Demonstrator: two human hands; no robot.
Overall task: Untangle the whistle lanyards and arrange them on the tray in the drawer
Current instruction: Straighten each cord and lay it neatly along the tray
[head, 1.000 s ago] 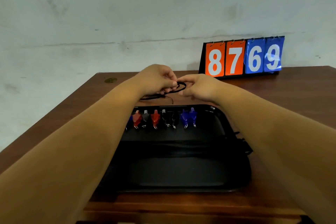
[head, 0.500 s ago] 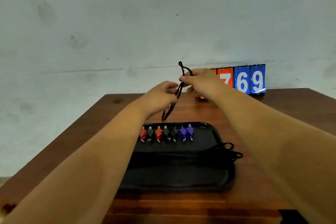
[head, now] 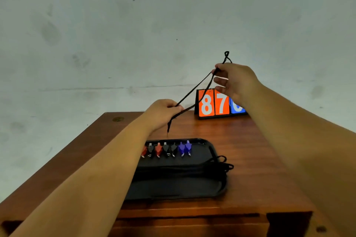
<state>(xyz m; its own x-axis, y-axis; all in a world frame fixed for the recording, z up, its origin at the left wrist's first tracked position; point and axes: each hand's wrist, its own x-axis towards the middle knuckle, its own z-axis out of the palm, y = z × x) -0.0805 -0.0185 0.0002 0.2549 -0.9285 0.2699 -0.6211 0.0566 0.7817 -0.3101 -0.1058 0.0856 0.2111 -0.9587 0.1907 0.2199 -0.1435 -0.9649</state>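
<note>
left hand (head: 163,113): your fingers are curled round the low part of the lanyard (head: 194,91), just beyond the 12 o'clock edge of the tray (head: 183,186); it anchors that end so the other hand can draw the strands tight
whistles (head: 167,149): red, black and blue, in a row along the tray's 12 o'clock side, probably lined up so each strap can trail toward 6 o'clock
lanyard: black, two strands stretched in the air from your left hand toward 1 o'clock, a short tail hanging below; held clear of the table (head: 250,150), likely so any twist shows
tray: flat on the table top; you have no drawer in view
scoreboard (head: 213,104): stands at 12 o'clock from the tray, partly hidden by your right wrist
loose cords (head: 224,165): bunched over the tray's 3 o'clock rim, apparently unsorted
right hand (head: 233,81): thumb and forefinger pinch the lanyard near its top, a small loop standing above; your other fingers hang apart from the strands
</note>
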